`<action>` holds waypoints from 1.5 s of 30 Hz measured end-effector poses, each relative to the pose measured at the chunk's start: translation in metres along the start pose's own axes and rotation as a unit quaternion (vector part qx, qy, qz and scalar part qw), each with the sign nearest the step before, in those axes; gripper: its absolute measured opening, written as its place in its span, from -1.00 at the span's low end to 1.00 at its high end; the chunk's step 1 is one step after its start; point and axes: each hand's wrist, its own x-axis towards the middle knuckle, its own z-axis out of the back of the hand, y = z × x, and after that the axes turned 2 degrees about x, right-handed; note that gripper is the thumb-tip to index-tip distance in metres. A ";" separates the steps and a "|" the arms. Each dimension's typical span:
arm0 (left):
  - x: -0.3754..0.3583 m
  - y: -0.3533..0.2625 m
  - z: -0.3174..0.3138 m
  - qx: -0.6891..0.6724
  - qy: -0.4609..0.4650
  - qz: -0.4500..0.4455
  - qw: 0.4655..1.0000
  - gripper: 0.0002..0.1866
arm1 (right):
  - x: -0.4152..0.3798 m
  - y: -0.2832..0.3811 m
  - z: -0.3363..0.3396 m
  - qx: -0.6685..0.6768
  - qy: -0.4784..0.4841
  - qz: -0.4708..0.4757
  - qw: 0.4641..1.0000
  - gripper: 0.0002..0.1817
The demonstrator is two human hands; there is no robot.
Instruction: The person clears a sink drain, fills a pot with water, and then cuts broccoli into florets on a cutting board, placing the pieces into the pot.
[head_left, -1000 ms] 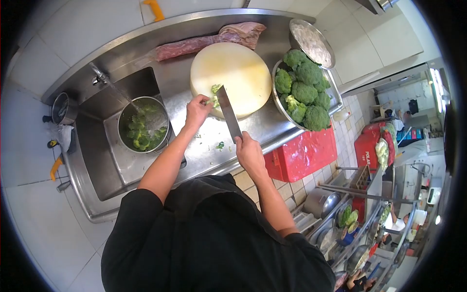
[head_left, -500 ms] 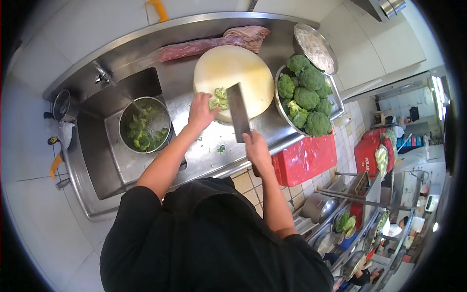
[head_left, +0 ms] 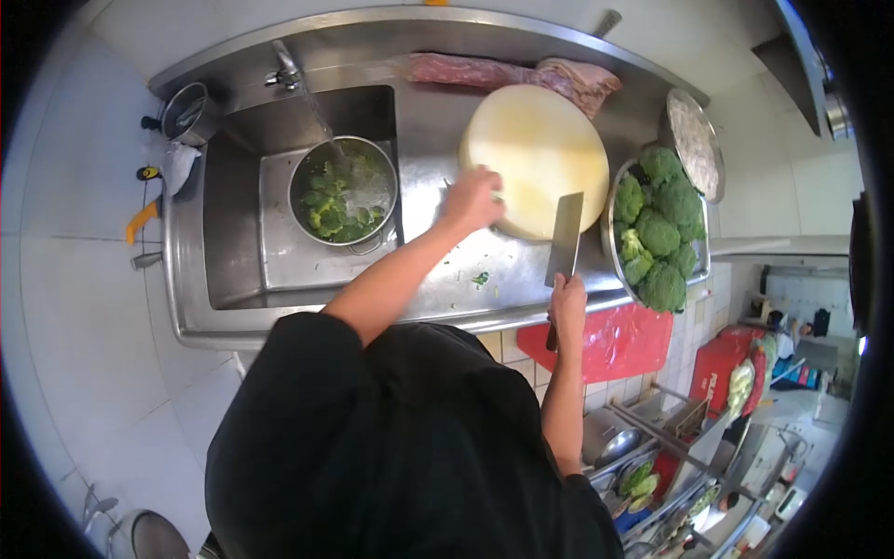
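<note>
My left hand (head_left: 473, 199) is closed around broccoli pieces (head_left: 499, 197) at the left edge of the round cutting board (head_left: 538, 158); the pieces are mostly hidden and blurred. In my right hand (head_left: 567, 296) is the cleaver (head_left: 564, 238), its blade raised over the board's lower right edge. Right of the board, a large bowl (head_left: 616, 267) holds several whole broccoli heads (head_left: 659, 232). Cut broccoli (head_left: 327, 202) lies in water in a metal pot (head_left: 294, 207) in the sink, under the running tap (head_left: 286, 69).
A long piece of meat (head_left: 475, 72) lies behind the board. A bowl of pale food (head_left: 694, 144) stands at the back right. Green scraps (head_left: 480, 279) dot the steel counter (head_left: 438, 252). Below its edge is a red lid (head_left: 615, 343).
The view has shifted, so the counter appears farther right. My left hand has gathered the cut pieces and moved to the board's left edge. The cleaver has moved away from them, toward the right.
</note>
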 end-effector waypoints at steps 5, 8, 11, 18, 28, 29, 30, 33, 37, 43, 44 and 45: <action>-0.047 0.088 0.104 0.032 -0.141 0.093 0.985 -0.70 | -0.002 0.005 0.004 -0.011 -0.003 0.008 1.000 -0.62; -0.055 0.142 0.147 0.115 -0.109 0.236 0.959 -0.65 | -0.002 0.004 0.003 -0.003 -0.004 0.011 1.000 -0.63; -0.055 0.158 0.145 0.337 -0.105 0.164 0.921 -0.45 | -0.001 0.000 0.000 -0.013 -0.011 0.017 1.000 -0.63; -0.032 0.089 0.000 0.100 0.059 0.020 0.993 -0.50 | -0.001 -0.002 -0.005 -0.009 -0.013 0.025 1.000 -0.64; -0.095 0.083 0.054 0.126 0.242 0.013 0.962 -0.81 | 0.004 -0.017 -0.009 0.006 -0.018 0.051 0.999 -0.62; -0.119 0.082 0.083 0.099 0.283 0.027 0.953 -0.78 | 0.001 -0.015 -0.011 0.001 -0.014 0.052 0.999 -0.62; -0.154 0.116 0.095 0.057 0.282 0.003 0.958 -0.73 | -0.002 -0.011 -0.012 -0.005 -0.012 0.050 0.999 -0.62; -0.229 0.111 0.206 0.166 0.564 0.026 0.808 -0.68 | 0.005 -0.044 -0.023 -0.047 -0.031 0.152 0.987 -0.62; -0.335 0.144 0.282 0.339 0.563 0.201 0.727 -0.40 | 0.000 -0.024 -0.010 -0.001 0.010 0.061 0.998 -0.70; -0.203 0.037 0.209 0.301 0.507 0.146 0.795 -0.43 | -0.006 -0.024 0.002 0.099 0.010 0.007 0.995 -0.64; -0.177 0.020 0.182 0.246 0.439 0.084 0.860 -0.47 | -0.006 -0.028 0.005 0.114 0.011 0.009 0.993 -0.64; -0.140 -0.026 0.156 0.190 0.396 0.013 0.898 -0.49 | -0.010 -0.034 0.012 0.140 0.020 0.015 0.990 -0.64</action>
